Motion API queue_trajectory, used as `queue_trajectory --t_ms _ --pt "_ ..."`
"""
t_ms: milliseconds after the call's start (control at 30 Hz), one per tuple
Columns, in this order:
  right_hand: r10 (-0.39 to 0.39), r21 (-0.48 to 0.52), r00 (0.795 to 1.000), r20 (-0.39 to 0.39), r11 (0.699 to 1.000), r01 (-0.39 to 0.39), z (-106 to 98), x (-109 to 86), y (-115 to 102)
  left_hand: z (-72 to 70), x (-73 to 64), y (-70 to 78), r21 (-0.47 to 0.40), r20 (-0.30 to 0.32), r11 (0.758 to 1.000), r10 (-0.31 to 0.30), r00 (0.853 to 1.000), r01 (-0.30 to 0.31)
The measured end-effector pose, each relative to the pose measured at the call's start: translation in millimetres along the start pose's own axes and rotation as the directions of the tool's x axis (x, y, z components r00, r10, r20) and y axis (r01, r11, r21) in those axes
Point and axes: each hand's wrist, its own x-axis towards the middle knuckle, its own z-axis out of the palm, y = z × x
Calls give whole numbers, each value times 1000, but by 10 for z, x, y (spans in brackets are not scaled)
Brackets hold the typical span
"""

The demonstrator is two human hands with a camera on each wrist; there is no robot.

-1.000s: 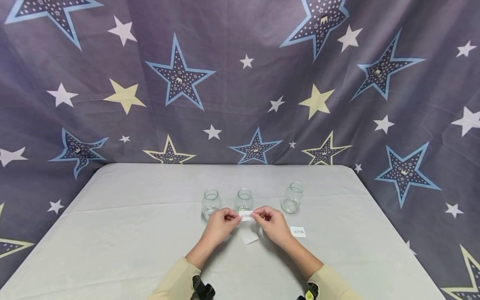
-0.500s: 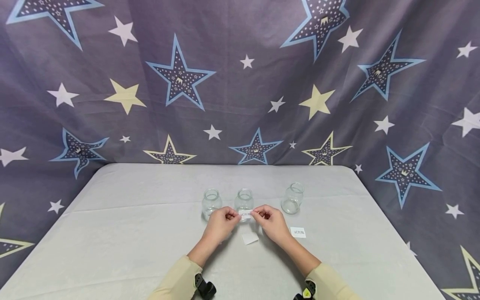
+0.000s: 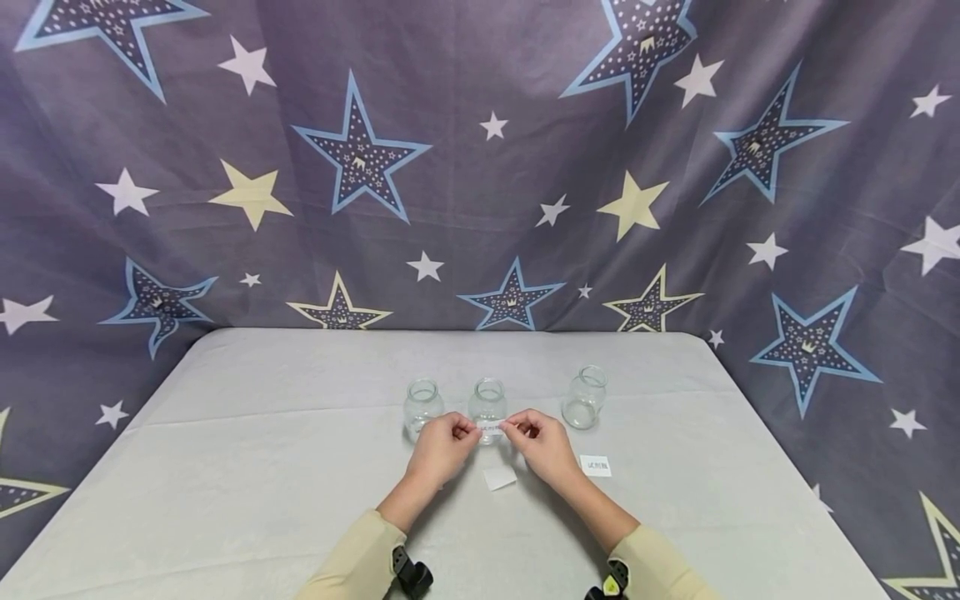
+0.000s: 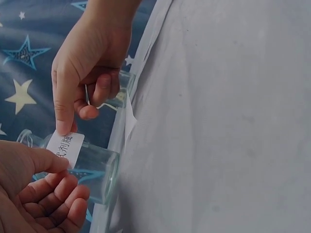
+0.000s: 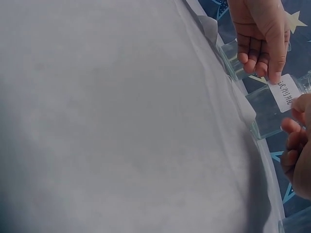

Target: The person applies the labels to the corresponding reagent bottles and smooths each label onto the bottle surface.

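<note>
A small white label [image 3: 491,427] with printed dark characters is stretched between both hands, in front of the middle glass jar [image 3: 488,398]. My left hand [image 3: 442,448] pinches its left end between thumb and fingers; the right hand [image 3: 546,448] pinches the right end. In the left wrist view the label [image 4: 66,148] overlaps the jar's side [image 4: 99,167]; whether it touches the glass all along, I cannot tell. The right wrist view shows the same label [image 5: 283,93] across the jar [image 5: 267,109]. The hands hide the label's ends.
To the left stands a second clear jar [image 3: 422,402], partly behind the left hand. A third jar [image 3: 585,398] stands further right. Another printed label [image 3: 596,466] lies by the right wrist, and a blank white paper piece [image 3: 500,477] lies between the forearms on the pale tablecloth [image 3: 247,467].
Both hands have moved the label slightly up the view against the middle jar, and it looks narrower now. The blank paper piece has shifted a little and lies flatter than a second ago.
</note>
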Motion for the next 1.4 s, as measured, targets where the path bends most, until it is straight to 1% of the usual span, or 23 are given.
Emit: queue_trajectory --t_ms 133,233,400,533,700,767,833,967,1067,1133,1200,1300,1400 --pt "17 -20 1000 -21 1000 -17 2 8 1 -5 -4 13 6 -13 1000 9 1000 -9" --pt "8 -24 1000 -27 1000 -9 2 9 4 -3 -4 16 9 -21 1000 7 1000 -6" --pt "4 -14 999 -33 1000 -4 1 1 21 -8 -7 24 24 -25 1000 -14 1000 14" --pt "20 13 999 -37 1000 -20 -4 -2 29 -18 -13 42 40 -17 999 -20 1000 21" --pt "24 50 1000 -12 998 -24 4 13 36 -22 -13 51 79 16 997 -26 1000 24" --pt "20 55 1000 0 998 -20 14 22 37 -20 -12 48 66 32 997 -42 999 40" --pt "20 59 1000 14 998 -21 21 22 27 -15 -10 36 30 46 998 -52 998 51" --pt "34 93 998 52 995 -38 27 5 -51 -4 -1 9 -42 58 998 -53 997 56" --pt "25 123 997 75 992 -34 20 -13 -159 7 8 -6 -71 60 996 -49 997 53" --pt "26 139 996 80 990 -37 39 -15 -181 15 9 -13 -86 60 995 -41 997 46" --pt "21 127 997 75 991 -31 66 -5 -150 25 7 -17 -93 60 995 -33 998 39" --pt "21 93 998 60 995 -26 116 23 -30 34 2 -17 -88 57 996 -21 998 26" --pt "-3 81 998 58 997 -2 106 39 38 39 1 -8 -71 54 997 -27 998 31"
